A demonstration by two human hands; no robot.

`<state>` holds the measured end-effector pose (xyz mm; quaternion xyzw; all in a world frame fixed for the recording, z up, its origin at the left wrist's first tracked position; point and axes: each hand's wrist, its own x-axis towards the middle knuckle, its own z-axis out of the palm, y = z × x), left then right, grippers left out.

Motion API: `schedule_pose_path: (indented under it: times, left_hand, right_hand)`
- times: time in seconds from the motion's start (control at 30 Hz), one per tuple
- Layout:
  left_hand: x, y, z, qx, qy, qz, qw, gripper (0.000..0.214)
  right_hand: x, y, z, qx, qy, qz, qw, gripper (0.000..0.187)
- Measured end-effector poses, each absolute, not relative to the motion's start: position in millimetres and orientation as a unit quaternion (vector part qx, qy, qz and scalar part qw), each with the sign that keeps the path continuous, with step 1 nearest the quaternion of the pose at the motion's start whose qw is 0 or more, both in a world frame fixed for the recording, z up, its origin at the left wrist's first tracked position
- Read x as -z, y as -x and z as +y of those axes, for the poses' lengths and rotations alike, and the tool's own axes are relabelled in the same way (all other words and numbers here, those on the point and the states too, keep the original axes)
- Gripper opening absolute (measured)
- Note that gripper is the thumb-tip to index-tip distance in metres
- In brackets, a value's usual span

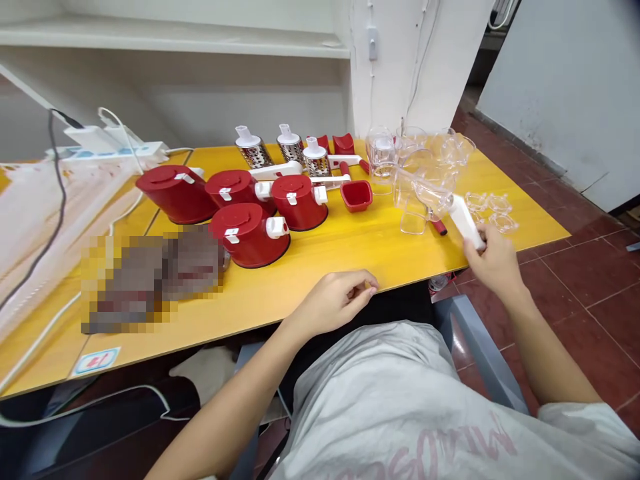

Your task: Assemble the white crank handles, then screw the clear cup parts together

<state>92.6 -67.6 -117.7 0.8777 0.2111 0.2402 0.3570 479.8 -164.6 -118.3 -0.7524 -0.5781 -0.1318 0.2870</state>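
The yellow wood-grain counter (320,267) carries four red lidded canisters (299,203) left of centre, steel grater drums (255,155) along the far edge, a small red cup (356,195) beside them, and clear plastic housings (413,200) toward the right end.

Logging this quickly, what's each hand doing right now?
Left hand: empty, fingers loosely curled, at the table edge.
Right hand: closed on the white handle of a clear plastic grater body.

On my feed, a white power strip (107,152) lies at the yellow table's (350,260) far corner, under a white shelf (175,40), with dark red floor tiles (590,280) to the right.
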Motion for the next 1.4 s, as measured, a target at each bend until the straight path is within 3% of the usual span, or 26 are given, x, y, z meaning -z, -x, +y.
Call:
schedule_pose_path:
  times: [0.3, 0.4, 0.53, 0.67, 0.83, 0.93, 1.07, 1.23, 1.4]
  left_hand:
    - [123, -93, -67, -0.237, -0.894, 0.203, 0.322, 0.017]
    - [122, -93, -68, -0.236, -0.897, 0.202, 0.314, 0.016]
    - [121, -94, -68, -0.228, -0.901, 0.203, 0.309, 0.018]
    - [122, -95, -68, -0.224, -0.907, 0.203, 0.294, 0.019]
    - [124, -94, -67, -0.23, -0.908, 0.195, 0.29, 0.019]
    - [123, -93, -67, -0.225, -0.908, 0.19, 0.297, 0.02]
    - [122, -92, -67, -0.217, -0.907, 0.188, 0.309, 0.02]
    - [122, -92, -69, -0.213, -0.908, 0.186, 0.31, 0.02]
    - [124, -94, -68, -0.235, -0.904, 0.182, 0.308, 0.015]
  right_hand:
    - [135, -475, -145, 0.132, 0.777, -0.573, 0.227, 0.047]
    - [126, -463, -151, 0.176, 0.74, -0.575, 0.301, 0.046]
    - [107, -413, -164, 0.159, 0.54, -0.679, 0.472, 0.017]
    - [79, -338, -149, 0.044, 0.355, -0.825, 0.438, 0.023]
    - [26, -261, -41, -0.066, 0.376, -0.798, 0.467, 0.033]
    - [0, -234, 56, -0.116, 0.465, -0.767, 0.427, 0.051]
    - [-11, -212, 153, -0.136, 0.547, -0.774, 0.289, 0.06]
    - [-3, -190, 194, -0.098, 0.554, -0.824, 0.064, 0.056]
    - [1, -178, 205, -0.088, 0.566, -0.82, -0.009, 0.058]
